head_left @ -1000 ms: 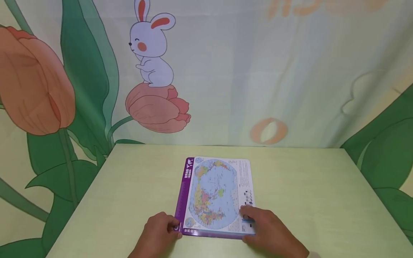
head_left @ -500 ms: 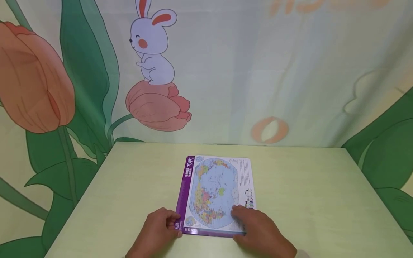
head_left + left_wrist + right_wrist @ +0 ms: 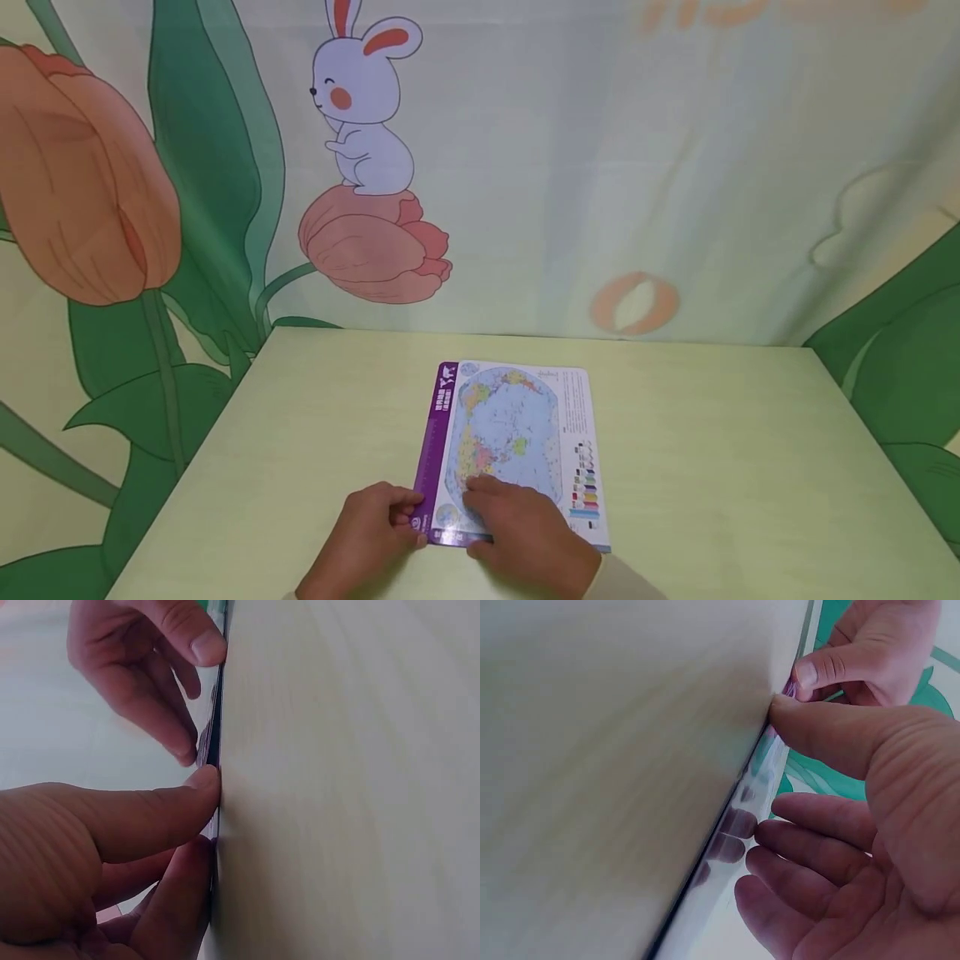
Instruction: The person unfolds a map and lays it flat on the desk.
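A glossy world map sheet (image 3: pixel 517 417) with a purple left margin and a white right margin lies sideways on the table. My left hand (image 3: pixel 367 533) holds its near left corner, fingers at the left edge and thumb at the near edge. My right hand (image 3: pixel 532 529) reaches over the near part of the map, covering some of it. In the right wrist view, the thumb of my right hand (image 3: pixel 840 847) touches the near edge, while its other fingers extend loosely over the shiny surface, which mirrors their tips. Both thumbs lie along the same edge in the left wrist view.
The pale wood-grain table (image 3: pixel 712 458) extends on both sides of the map. Behind it hangs a curtain (image 3: pixel 510 167) printed with a rabbit, tulips and green leaves.
My right hand has slid left along the near edge, from the map's right corner toward my left hand, uncovering the coloured legend. My left hand stays at the corner.
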Demonstrator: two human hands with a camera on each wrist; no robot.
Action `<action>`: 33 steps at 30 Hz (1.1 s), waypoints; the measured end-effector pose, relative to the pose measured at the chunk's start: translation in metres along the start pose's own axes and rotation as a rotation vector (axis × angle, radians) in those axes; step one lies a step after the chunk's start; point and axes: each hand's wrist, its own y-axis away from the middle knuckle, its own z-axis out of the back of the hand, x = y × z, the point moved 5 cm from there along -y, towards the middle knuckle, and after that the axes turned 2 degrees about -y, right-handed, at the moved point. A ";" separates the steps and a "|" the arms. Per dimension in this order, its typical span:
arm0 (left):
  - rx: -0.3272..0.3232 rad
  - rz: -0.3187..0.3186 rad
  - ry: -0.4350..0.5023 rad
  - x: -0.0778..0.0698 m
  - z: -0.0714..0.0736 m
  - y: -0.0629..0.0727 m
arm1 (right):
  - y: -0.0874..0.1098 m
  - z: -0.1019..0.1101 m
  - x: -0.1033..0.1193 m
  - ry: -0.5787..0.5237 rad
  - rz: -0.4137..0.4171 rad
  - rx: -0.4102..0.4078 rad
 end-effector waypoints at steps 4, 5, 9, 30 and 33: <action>0.008 -0.030 0.011 -0.002 -0.001 -0.001 | -0.006 -0.002 0.007 0.042 0.035 -0.008; 0.010 -0.036 0.010 -0.002 -0.001 -0.001 | -0.007 -0.003 0.008 0.056 0.046 -0.003; 0.025 -0.042 -0.007 -0.003 -0.002 -0.003 | -0.010 -0.007 0.011 0.116 0.099 0.010; 0.071 -0.105 -0.108 -0.006 -0.001 -0.006 | 0.011 -0.005 0.016 0.376 0.213 0.038; 0.074 -0.107 -0.108 -0.007 -0.001 -0.005 | 0.020 -0.002 0.010 0.346 0.190 0.069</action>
